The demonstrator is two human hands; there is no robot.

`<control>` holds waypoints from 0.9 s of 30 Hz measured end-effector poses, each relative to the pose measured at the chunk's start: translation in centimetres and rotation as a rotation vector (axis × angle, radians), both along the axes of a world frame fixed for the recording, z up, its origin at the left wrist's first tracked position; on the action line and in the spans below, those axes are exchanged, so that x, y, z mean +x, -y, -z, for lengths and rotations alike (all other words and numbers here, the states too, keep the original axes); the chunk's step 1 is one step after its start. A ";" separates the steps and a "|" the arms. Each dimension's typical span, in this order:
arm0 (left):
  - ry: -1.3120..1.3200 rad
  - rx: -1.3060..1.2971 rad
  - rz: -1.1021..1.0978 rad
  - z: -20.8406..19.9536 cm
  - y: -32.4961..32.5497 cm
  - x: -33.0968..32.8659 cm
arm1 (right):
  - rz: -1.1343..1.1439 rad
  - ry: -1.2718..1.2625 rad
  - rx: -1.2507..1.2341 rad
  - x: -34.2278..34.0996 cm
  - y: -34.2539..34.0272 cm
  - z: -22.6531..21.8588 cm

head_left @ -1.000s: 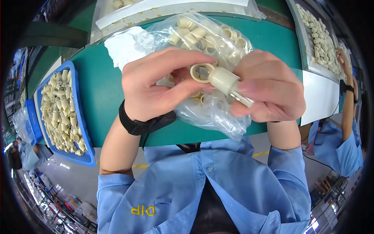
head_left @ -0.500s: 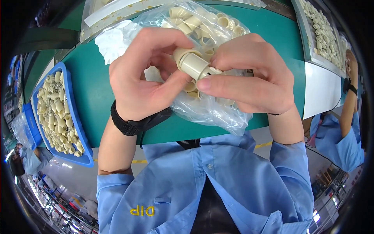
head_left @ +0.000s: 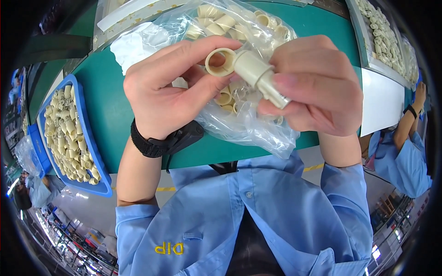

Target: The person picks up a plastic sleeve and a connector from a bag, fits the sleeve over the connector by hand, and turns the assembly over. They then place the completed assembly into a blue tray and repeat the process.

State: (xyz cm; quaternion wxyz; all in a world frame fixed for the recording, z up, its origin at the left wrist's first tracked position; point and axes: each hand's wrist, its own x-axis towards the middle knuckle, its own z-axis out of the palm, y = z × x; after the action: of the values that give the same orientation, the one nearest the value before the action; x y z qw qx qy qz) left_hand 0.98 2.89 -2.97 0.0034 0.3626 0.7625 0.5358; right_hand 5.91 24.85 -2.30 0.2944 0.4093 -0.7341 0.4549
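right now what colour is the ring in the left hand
Cream, a pale beige: the ring in the left hand shows best in the head view.

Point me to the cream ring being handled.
In the head view, the cream ring is above centre, in the left hand, just left of the cream cylindrical part held in the right hand.

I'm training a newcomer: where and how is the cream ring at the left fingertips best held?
Probably by the outer wall of the cream ring, thumb below, forefinger above, coming from the left: its round mouth stays uncovered, and the cylinder in the right hand crowds its right side.
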 end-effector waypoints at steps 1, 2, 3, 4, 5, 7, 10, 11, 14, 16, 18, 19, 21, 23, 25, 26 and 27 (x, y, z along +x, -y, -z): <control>-0.062 -0.017 0.009 0.0 0.0 0.0 | -0.015 -0.012 0.031 0.0 0.1 0.0; -0.061 -0.018 0.009 0.0 0.0 0.0 | -0.015 -0.012 0.030 -0.1 0.3 0.1; -0.083 -0.018 0.011 -0.1 -0.1 0.0 | -0.008 -0.032 0.034 -0.1 0.4 0.3; -0.105 -0.016 0.014 -0.2 -0.3 0.0 | 0.000 -0.054 0.040 -0.3 0.4 0.4; -0.128 -0.014 0.018 -0.2 -0.4 0.0 | 0.008 -0.075 0.046 -0.4 0.5 0.5; -0.140 -0.021 0.010 -0.1 -0.4 -0.1 | 0.017 -0.090 0.045 -0.7 0.7 0.7; -0.164 -0.039 -0.009 0.0 -0.2 0.0 | 0.031 -0.119 0.038 -0.9 0.9 0.8; -0.193 -0.047 -0.018 0.0 -0.2 -0.1 | 0.039 -0.118 0.055 -0.9 0.9 0.6; -0.251 -0.063 -0.034 -0.1 -0.2 -0.2 | 0.055 -0.117 0.090 -1.0 0.8 0.4; -0.304 -0.056 -0.013 0.1 -0.2 -0.3 | 0.046 -0.119 0.080 -1.1 0.9 0.5; -0.330 -0.053 -0.003 0.3 -0.1 -0.4 | 0.041 -0.119 0.075 -1.1 1.0 0.5; -0.359 -0.067 0.001 0.3 0.0 -0.5 | 0.049 -0.100 0.085 -1.0 1.1 0.3; -0.419 -0.093 0.009 0.3 0.0 -0.6 | 0.064 -0.064 0.106 -0.9 1.2 -0.1; -0.433 -0.077 0.013 0.4 0.0 -0.7 | 0.061 -0.061 0.093 -1.0 1.2 0.0; -0.458 -0.045 0.020 0.5 0.0 -0.7 | 0.051 -0.053 0.065 -0.9 1.2 0.2; -0.456 -0.046 0.021 0.4 0.0 -0.6 | 0.052 -0.051 0.064 -0.8 1.2 0.2; -0.445 -0.058 0.020 0.3 0.0 -0.4 | 0.051 -0.023 0.054 -0.7 1.2 0.3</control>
State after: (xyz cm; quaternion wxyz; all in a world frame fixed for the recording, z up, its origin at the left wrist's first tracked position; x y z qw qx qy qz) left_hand 0.59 2.89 -3.31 -0.1491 0.4791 0.7559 0.4206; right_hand 5.19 23.61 -2.60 0.3033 0.4034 -0.7530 0.4222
